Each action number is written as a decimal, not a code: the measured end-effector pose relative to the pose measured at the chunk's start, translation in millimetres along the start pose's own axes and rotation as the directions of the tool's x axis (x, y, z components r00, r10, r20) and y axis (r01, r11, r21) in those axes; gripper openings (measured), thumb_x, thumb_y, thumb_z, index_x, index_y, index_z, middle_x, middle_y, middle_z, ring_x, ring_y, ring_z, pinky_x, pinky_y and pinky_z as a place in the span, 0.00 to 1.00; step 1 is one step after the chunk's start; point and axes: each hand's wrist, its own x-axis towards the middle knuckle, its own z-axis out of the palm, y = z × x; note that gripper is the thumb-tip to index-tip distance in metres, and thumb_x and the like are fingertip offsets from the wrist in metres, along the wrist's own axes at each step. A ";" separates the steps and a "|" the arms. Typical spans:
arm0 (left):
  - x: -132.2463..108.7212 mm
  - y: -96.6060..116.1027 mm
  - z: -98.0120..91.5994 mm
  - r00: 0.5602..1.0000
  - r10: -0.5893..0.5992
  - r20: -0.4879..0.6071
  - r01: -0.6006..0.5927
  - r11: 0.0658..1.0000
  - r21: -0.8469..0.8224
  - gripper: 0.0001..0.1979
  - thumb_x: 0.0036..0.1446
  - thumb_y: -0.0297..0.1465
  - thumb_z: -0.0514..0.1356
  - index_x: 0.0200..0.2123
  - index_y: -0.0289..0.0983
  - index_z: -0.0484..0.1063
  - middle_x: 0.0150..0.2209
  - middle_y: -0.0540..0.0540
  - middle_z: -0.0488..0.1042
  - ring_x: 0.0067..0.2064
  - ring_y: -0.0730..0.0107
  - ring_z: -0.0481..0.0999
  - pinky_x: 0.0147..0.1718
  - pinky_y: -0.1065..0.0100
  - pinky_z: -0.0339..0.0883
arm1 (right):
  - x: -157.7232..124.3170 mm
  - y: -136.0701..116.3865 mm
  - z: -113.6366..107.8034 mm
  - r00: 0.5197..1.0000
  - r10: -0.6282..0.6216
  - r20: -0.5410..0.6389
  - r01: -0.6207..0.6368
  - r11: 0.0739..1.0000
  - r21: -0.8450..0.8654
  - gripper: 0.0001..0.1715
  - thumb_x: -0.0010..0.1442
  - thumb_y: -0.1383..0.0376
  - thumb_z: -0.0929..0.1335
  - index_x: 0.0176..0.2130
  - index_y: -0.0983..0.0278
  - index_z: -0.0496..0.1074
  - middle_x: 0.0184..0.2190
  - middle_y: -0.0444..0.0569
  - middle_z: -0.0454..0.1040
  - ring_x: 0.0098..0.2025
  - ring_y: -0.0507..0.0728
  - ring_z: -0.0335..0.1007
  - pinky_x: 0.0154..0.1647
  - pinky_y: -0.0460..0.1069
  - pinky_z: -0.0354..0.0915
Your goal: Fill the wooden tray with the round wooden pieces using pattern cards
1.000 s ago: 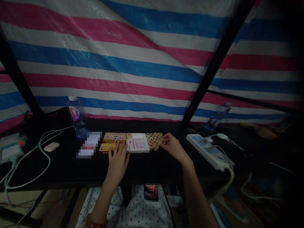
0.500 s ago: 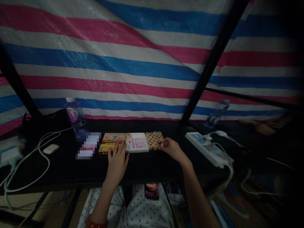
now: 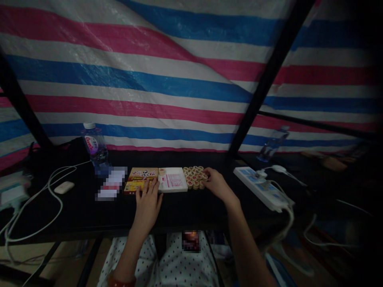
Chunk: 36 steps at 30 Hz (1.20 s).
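Two bare hands work at a black table (image 3: 179, 211). The right hand (image 3: 218, 185) curls its fingers against the right edge of a packed cluster of Chinese chess pieces (image 3: 193, 177); whether it pinches one I cannot tell. The left hand (image 3: 146, 201) lies with fingers spread on the yellow-brown Chinese chess box (image 3: 139, 175). Between that hand and the cluster sits a white box (image 3: 173, 181) with pink-red print, touching the yellow-brown one. Right of the right hand, a white power strip (image 3: 254, 185) lies slantwise, with one clear bottle (image 3: 271, 145) beyond it. Left of the left hand are a pixelated white-and-red item (image 3: 111, 184), a second clear bottle (image 3: 96, 151) behind it, a small pale case (image 3: 64, 187) and a looped white cable (image 3: 61, 203).

Counted: two boxes, two bottles, one strip, one loose chess piece (image 3: 162, 172) on the white box's far-left corner; the clustered ones are too small to number surely.
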 end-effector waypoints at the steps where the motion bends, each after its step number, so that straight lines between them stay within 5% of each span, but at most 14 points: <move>1: 0.0 -0.1 0.1 1.000 0.001 -0.001 -0.001 1.000 -0.001 0.21 0.62 0.31 0.49 0.58 0.37 0.61 0.62 0.42 0.60 0.64 0.53 0.55 0.58 0.44 0.50 | 2.5 -8.8 -0.8 1.000 -0.023 -0.012 0.023 0.999 -0.035 0.19 0.48 0.75 0.67 0.42 0.66 0.69 0.39 0.51 0.71 0.38 0.54 0.69 0.37 0.46 0.62; 7: 0.4 -0.3 0.4 1.000 0.001 -0.009 -0.001 1.000 -0.005 0.21 0.62 0.32 0.48 0.58 0.39 0.61 0.61 0.42 0.61 0.63 0.52 0.56 0.58 0.43 0.50 | 25.4 -69.7 29.4 0.965 -0.224 0.134 0.230 0.973 -0.027 0.15 0.52 0.73 0.66 0.42 0.62 0.69 0.38 0.48 0.73 0.41 0.55 0.69 0.40 0.47 0.61; 12: 0.5 0.6 -0.6 1.000 0.009 -0.010 -0.009 1.000 0.000 0.21 0.62 0.31 0.48 0.58 0.39 0.61 0.61 0.42 0.61 0.63 0.52 0.57 0.58 0.42 0.49 | 38.8 -105.3 68.8 0.934 -0.242 0.265 0.298 0.933 -0.201 0.14 0.56 0.68 0.66 0.44 0.63 0.68 0.40 0.52 0.74 0.44 0.58 0.70 0.40 0.48 0.60; 22: 0.5 2.4 -3.0 1.000 0.004 0.014 -0.004 1.000 0.015 0.20 0.62 0.31 0.48 0.57 0.37 0.63 0.62 0.43 0.60 0.63 0.52 0.55 0.58 0.42 0.49 | 39.9 -116.0 104.5 0.945 -0.276 0.177 0.316 0.910 -0.268 0.11 0.59 0.69 0.61 0.43 0.67 0.65 0.41 0.57 0.74 0.46 0.60 0.67 0.42 0.51 0.59; 27: 0.6 1.6 -2.4 1.000 0.003 0.015 -0.003 1.000 0.012 0.20 0.62 0.31 0.48 0.57 0.38 0.62 0.62 0.43 0.60 0.63 0.52 0.56 0.58 0.42 0.49 | 34.1 -115.5 91.5 0.960 -0.237 0.148 0.262 0.947 -0.187 0.07 0.56 0.67 0.64 0.39 0.63 0.66 0.38 0.51 0.73 0.44 0.58 0.66 0.42 0.50 0.58; 30: 1.1 1.2 -2.3 1.000 -0.001 0.019 0.001 1.000 0.003 0.20 0.62 0.31 0.48 0.57 0.39 0.62 0.62 0.43 0.60 0.63 0.52 0.56 0.58 0.42 0.49 | 26.4 -104.8 72.1 0.970 -0.244 0.006 0.244 0.968 -0.055 0.06 0.55 0.66 0.65 0.37 0.62 0.66 0.36 0.48 0.73 0.41 0.56 0.67 0.41 0.49 0.59; 33: 1.2 1.5 -2.8 1.000 -0.005 0.014 0.005 1.000 -0.007 0.20 0.62 0.32 0.48 0.57 0.39 0.63 0.62 0.44 0.60 0.63 0.52 0.55 0.58 0.42 0.50 | 17.2 -77.0 49.1 0.969 -0.202 -0.140 0.212 0.975 0.061 0.06 0.53 0.66 0.65 0.35 0.62 0.66 0.35 0.46 0.73 0.38 0.55 0.67 0.39 0.48 0.60; 36: 0.9 2.0 -3.3 1.000 -0.011 0.005 0.011 1.000 -0.013 0.20 0.62 0.32 0.48 0.56 0.39 0.63 0.62 0.43 0.61 0.63 0.52 0.56 0.58 0.43 0.50 | 8.6 -37.8 25.8 0.982 -0.087 -0.167 0.109 0.986 0.128 0.06 0.51 0.65 0.66 0.33 0.62 0.66 0.31 0.45 0.72 0.33 0.53 0.67 0.33 0.47 0.60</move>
